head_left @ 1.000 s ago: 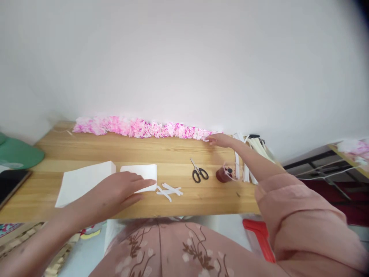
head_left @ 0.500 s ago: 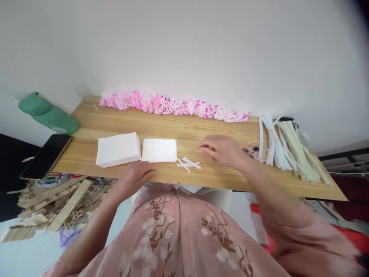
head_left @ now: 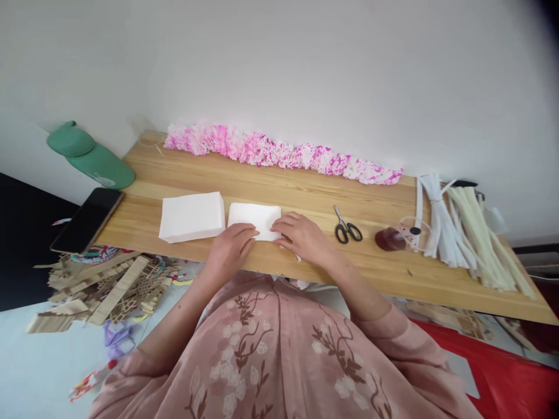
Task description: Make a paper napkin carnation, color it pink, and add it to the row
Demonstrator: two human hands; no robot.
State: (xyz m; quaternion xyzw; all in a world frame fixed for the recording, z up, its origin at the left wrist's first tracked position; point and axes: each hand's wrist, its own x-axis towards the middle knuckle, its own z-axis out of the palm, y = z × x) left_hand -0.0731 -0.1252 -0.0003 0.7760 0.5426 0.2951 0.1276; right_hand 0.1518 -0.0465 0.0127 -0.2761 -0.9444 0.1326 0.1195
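Observation:
A thin stack of white paper sheets [head_left: 255, 212] lies near the table's front edge, between my two hands. My left hand [head_left: 231, 247] is at its lower left corner, fingers bent and pressed on the paper. At the right edge my right hand [head_left: 305, 237] grips the paper between bent fingers and thumb. Beneath the right hand, a bit of white strip [head_left: 298, 258] shows; the rest is covered. A thicker white paper block [head_left: 192, 217] sits just left of the thin stack. Black-handled scissors [head_left: 345, 227] lie partly open to the right.
A pink and white ruffled garland [head_left: 283, 152] runs along the wall. Bundles of white strips [head_left: 441, 221] and cream strips [head_left: 476, 233] lie at right, beside a dark red jar [head_left: 391, 238]. At left are a phone [head_left: 89, 218] and a green bottle [head_left: 98, 160].
My right hand has moved left onto the thin paper stack, uncovering the scissors and jar. My left hand has shifted right onto the stack's corner. The view has turned slightly.

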